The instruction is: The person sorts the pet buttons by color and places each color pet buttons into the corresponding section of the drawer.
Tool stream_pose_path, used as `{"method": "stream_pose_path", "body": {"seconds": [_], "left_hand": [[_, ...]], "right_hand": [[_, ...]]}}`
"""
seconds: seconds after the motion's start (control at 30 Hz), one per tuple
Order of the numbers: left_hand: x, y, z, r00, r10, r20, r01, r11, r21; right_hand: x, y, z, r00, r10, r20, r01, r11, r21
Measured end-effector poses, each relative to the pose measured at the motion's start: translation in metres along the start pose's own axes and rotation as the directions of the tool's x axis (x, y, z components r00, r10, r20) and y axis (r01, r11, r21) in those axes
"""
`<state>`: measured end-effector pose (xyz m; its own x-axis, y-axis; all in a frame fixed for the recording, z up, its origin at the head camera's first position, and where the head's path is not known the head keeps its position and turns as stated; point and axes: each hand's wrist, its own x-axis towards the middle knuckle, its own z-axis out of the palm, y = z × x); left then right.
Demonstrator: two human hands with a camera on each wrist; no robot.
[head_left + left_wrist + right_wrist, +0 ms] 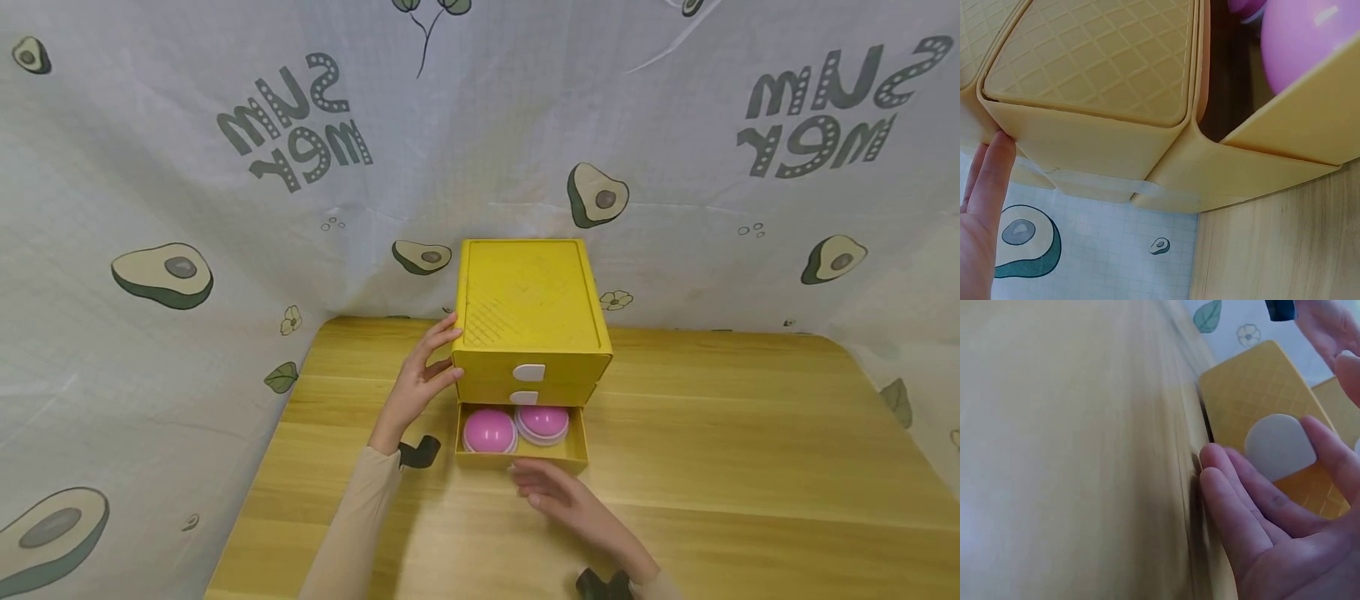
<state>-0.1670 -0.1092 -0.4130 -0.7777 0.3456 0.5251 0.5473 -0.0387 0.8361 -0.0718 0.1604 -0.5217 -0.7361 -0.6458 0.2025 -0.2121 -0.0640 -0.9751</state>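
A yellow drawer unit [534, 293] stands on the wooden table with its bottom drawer [480, 460] pulled out. Two round pink objects with pale rims, one pink object [489, 431] and another pink object [543, 422], lie inside. My left hand [416, 387] rests its fingertips against the unit's left side, fingers extended; the left wrist view shows the fingers [990, 181] on the side wall. Before the drawer front is my right hand [561, 500], fingers mostly straight. In the right wrist view its fingers [1272, 506] lie around the white handle [1280, 447] without gripping it.
Two more white handles, an upper handle [529, 372] and a lower handle [523, 397], are on the closed drawers above. The wooden table [720, 433] extends to both sides. A white cloth [480, 150] printed with avocados hangs behind. Dark wrist-camera mounts show on both wrists.
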Motion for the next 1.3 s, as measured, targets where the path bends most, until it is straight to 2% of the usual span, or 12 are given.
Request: {"method": "stream_pose_path", "body": {"seconds": [0.43, 0.97, 1.3], "left_hand": [[0.000, 0.000, 0.000, 1.000, -0.009, -0.006, 0.009, 1.000, 0.002], [0.000, 0.000, 0.000, 1.000, -0.021, -0.003, 0.021, 1.000, 0.005], [0.001, 0.000, -0.001, 1.000, -0.009, 0.005, 0.009, 1.000, 0.006]], "right_hand": [[0.018, 0.002, -0.012, 0.995, 0.066, -0.072, -0.069, 0.997, -0.035], [0.037, 0.007, -0.026, 0.991, 0.073, -0.112, -0.079, 0.995, -0.055], [0.048, 0.006, -0.032, 0.979, 0.119, -0.163, -0.127, 0.991, -0.041]]}}
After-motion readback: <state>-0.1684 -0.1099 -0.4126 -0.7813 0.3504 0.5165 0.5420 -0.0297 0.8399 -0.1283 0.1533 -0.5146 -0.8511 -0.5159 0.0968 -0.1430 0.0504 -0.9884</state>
